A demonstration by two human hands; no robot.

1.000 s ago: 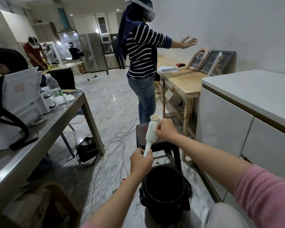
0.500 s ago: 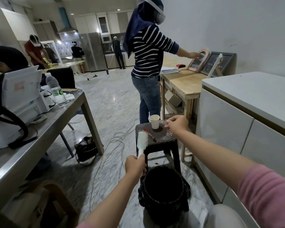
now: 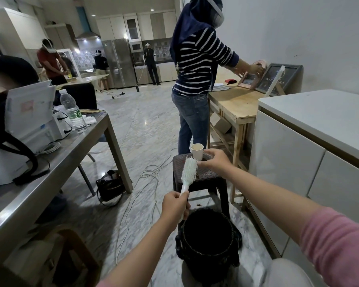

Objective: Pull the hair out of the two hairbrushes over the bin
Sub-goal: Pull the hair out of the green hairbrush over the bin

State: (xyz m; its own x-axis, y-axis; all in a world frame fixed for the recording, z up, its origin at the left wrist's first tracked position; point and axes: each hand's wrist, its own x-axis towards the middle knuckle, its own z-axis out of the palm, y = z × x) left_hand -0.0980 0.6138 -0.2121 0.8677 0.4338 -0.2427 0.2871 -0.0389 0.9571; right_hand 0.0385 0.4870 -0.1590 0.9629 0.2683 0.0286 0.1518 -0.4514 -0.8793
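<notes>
Left hand tight around the handle of a white hairbrush looking clean above the black bin, right hand loose-fingered over the stool, second brush not in sight, probably still to do.

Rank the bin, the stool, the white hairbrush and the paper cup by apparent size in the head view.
1. bin, though it is nearest the camera
2. stool, partly hidden
3. white hairbrush
4. paper cup

I sit in a home's open kitchen: a steel fridge, wall cabinets and a hood line the back.
</notes>
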